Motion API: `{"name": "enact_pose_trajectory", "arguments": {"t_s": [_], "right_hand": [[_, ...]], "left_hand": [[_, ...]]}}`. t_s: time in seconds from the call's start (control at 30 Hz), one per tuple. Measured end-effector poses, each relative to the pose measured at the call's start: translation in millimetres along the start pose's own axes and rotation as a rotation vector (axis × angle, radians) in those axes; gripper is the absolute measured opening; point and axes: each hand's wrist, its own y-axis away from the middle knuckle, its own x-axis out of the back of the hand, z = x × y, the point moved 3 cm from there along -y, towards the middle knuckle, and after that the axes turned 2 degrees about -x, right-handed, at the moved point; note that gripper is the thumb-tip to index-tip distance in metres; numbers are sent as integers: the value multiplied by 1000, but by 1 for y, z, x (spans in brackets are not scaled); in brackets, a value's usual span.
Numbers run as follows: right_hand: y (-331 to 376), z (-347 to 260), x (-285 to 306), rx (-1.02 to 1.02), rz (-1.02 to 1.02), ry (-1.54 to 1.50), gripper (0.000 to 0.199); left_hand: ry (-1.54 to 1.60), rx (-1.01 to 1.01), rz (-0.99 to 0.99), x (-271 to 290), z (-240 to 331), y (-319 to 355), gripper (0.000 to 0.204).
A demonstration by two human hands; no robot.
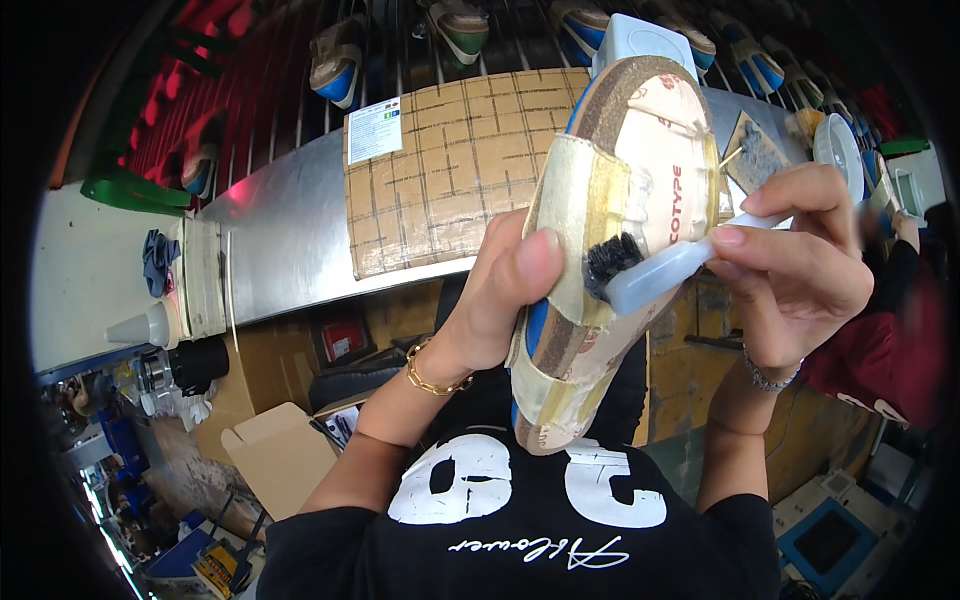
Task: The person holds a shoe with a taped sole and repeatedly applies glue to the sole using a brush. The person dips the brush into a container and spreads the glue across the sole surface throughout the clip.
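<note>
My left hand (500, 290) grips a shoe (610, 230) held sole-up, its side wrapped in beige masking tape with a blue edge showing below. My right hand (800, 260) holds a pale blue toothbrush-like brush (655, 275) by its handle. The brush's black bristles press on the taped side of the shoe, just right of my left thumb. A gold bracelet circles my left wrist and a silver one my right.
A cardboard sheet (450, 170) marked with a grid lies on a metal workbench (285, 240). Behind it a rack carries several shoes (340, 65). A white bowl (838, 150) stands at the right. A person's dark red sleeve (890, 350) is at the far right. An open carton (275, 450) sits on the floor.
</note>
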Motion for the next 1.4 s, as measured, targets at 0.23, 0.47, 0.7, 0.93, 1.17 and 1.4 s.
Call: {"name": "enact_pose_trajectory", "arguments": {"t_s": [0.23,0.47,0.7,0.93,1.17,1.4], "right_hand": [[-2,-1,4,41,-73,25,29],[-1,0,6,93,-76,41,32],[6,2,9,162,-103,66,32],[-8,12,-2,41,-107,-27,21],[10,10,-24,-306,68,-10,18],[14,-7,-45,-254,200,82,22]], "left_hand": [[67,20,-30,-6,5,-1,96],[30,-19,37,-4,9,2,82],[110,9,8,-11,15,1,87],[165,14,134,-17,14,-5,86],[279,-110,249,3,9,-15,81],[323,-153,278,1,7,-14,81]]}}
